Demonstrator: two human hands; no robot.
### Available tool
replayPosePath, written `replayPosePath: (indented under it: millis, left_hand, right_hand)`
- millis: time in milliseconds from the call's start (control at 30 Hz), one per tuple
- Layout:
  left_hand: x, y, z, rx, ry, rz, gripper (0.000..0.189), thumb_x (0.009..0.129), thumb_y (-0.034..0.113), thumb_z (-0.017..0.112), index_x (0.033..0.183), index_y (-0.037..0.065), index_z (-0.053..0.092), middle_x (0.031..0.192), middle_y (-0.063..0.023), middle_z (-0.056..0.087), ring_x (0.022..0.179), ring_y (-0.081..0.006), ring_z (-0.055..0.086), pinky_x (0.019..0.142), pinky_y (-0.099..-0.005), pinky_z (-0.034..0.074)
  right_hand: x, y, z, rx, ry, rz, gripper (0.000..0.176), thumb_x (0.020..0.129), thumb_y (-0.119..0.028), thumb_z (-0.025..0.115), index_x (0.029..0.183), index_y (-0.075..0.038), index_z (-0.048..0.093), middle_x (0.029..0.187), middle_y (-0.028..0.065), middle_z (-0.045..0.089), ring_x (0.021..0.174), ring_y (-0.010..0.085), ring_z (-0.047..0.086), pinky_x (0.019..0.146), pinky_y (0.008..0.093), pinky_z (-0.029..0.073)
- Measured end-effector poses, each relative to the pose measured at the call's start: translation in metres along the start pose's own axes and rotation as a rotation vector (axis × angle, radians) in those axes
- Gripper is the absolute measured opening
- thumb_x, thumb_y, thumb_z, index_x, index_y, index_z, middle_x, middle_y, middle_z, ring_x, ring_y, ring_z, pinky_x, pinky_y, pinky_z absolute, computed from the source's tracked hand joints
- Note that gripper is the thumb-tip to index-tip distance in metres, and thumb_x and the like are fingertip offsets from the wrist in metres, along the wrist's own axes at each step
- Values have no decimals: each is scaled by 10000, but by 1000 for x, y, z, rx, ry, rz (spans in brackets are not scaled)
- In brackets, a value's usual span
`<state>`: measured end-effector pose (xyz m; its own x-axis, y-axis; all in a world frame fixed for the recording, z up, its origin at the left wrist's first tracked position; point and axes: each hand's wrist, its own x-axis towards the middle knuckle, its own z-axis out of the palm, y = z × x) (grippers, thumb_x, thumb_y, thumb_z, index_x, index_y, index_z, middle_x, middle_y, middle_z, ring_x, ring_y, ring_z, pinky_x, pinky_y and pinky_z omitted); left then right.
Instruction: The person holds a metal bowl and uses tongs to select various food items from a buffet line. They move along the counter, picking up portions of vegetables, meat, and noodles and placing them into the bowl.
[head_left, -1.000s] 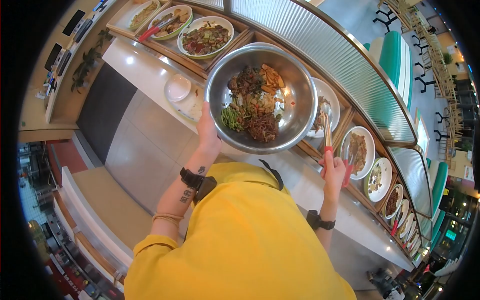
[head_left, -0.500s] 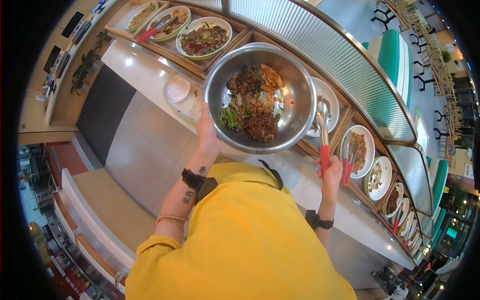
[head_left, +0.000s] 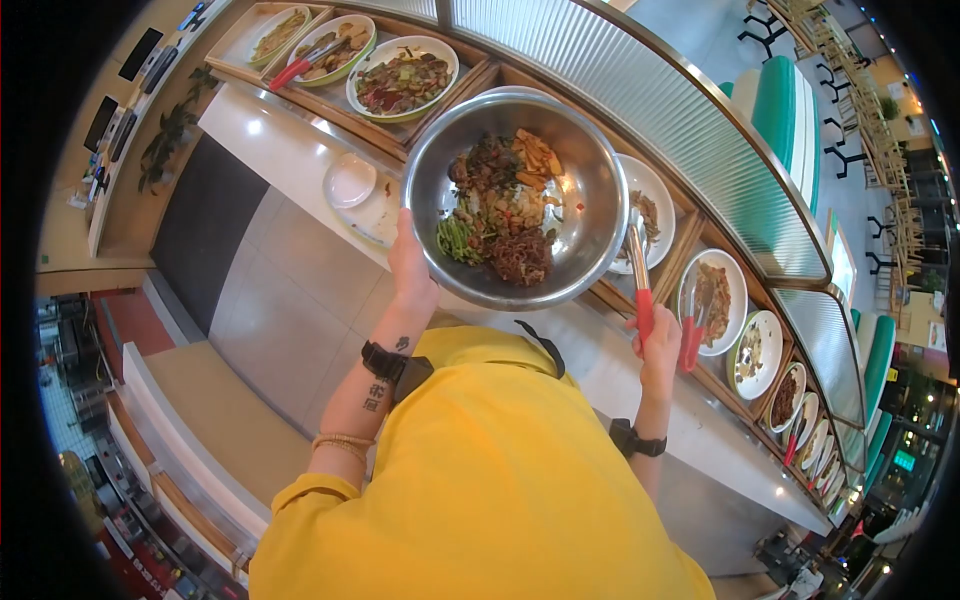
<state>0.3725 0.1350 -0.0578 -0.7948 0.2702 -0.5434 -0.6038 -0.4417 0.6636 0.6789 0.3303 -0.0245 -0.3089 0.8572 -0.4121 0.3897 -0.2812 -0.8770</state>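
A large metal bowl [head_left: 585,240] hangs over the counter, tilted toward the camera, holding greens, noodles and several other foods. My left hand [head_left: 412,265] grips its left rim. Red-handled tongs [head_left: 641,275] are held in my right hand [head_left: 655,340], closed around the handle, with the metal end beside the bowl's right rim. Beyond the tongs, partly behind the bowl, sits a white plate of food [head_left: 655,190]. Just right of my right hand is another plate [head_left: 738,300], with a second pair of red-handled tongs [head_left: 692,335] resting on it.
A wooden tray row holds more dishes, with a stir-fry plate [head_left: 405,78] at the upper left and a nearly bare plate [head_left: 765,375] at the right. A ribbed glass screen [head_left: 640,100] runs behind. On the white counter [head_left: 250,125] lies a small dish [head_left: 350,182].
The bowl and my left hand have shifted very slightly left. The tongs and my right hand have also moved a little left.
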Motion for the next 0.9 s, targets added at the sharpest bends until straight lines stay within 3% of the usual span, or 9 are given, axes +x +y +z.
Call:
replayPosePath:
  millis: [233, 367, 700, 900]
  left_hand:
    - [4, 0, -2, -9, -23, -38, 496, 1073, 402, 478, 1342, -11, 532, 1239, -94, 638, 1083, -192, 635, 938, -351, 531]
    - [-3, 4, 1, 0, -88, -31, 483, 1084, 391, 448, 1360, 1, 519, 1243, -94, 637, 1094, -196, 638, 943, -355, 532]
    - [8, -4, -9, 30, -7, -15, 532, 1066, 414, 490, 1355, -32, 532, 1244, -97, 632, 1085, -193, 626, 946, -361, 525]
    - [11, -7, -8, 58, 1, 37, 581, 1068, 471, 431, 1348, -27, 532, 1229, -109, 627, 1081, -212, 634, 944, -373, 530]
  right_hand:
    - [2, 11, 1, 19, 49, 0, 316, 1035, -351, 502, 948, -57, 576, 722, 80, 650, 417, 71, 407, 381, 223, 274]
    - [3, 15, 2, 37, 27, 14, 301, 1034, -344, 509, 947, -62, 572, 727, 78, 649, 417, 69, 408, 381, 222, 273]
    - [6, 24, -3, 70, 36, 15, 293, 1038, -329, 503, 960, -56, 576, 727, 81, 636, 413, 71, 403, 372, 226, 264]
    - [6, 17, -1, 71, 56, 30, 303, 1037, -337, 495, 965, -58, 587, 717, 70, 642, 413, 55, 373, 376, 216, 243]
